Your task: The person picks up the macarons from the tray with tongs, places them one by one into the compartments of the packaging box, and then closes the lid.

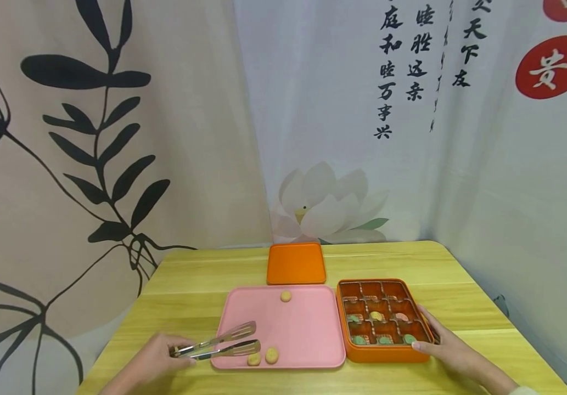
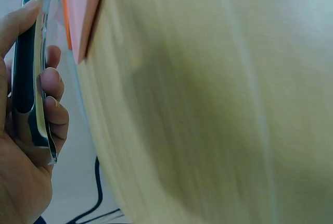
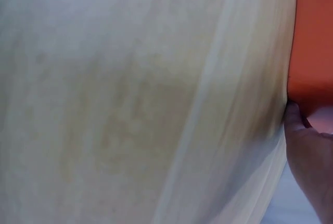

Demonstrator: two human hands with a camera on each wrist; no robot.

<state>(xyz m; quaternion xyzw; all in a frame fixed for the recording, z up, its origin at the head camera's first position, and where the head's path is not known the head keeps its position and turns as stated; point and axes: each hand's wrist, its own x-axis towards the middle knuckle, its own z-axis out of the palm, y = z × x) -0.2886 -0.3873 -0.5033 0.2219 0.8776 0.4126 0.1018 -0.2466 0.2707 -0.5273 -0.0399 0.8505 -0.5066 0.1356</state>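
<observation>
My left hand (image 1: 157, 354) holds a pair of metal tongs (image 1: 234, 341) by the handle, thumb on one side and fingers curled round the other. The tongs' ends stand apart over the left part of a pink tray (image 1: 308, 329). Two round yellow cookies (image 1: 271, 355) lie by the tray's near edge, close to the tongs, and another cookie (image 1: 285, 296) near its far edge. At right, my right hand (image 1: 448, 348) grips the near right corner of an orange box (image 1: 387, 355), thumb at the front rim. Green, yellow and pink cookies (image 1: 376, 316) sit in the box's clear divided insert.
An orange lid (image 1: 296, 263) lies flat behind the pink tray. The wooden table (image 1: 204, 269) carries everything, and a printed curtain (image 1: 204, 137) hangs behind it. In the left wrist view, black cables (image 2: 99, 185) run below the table edge.
</observation>
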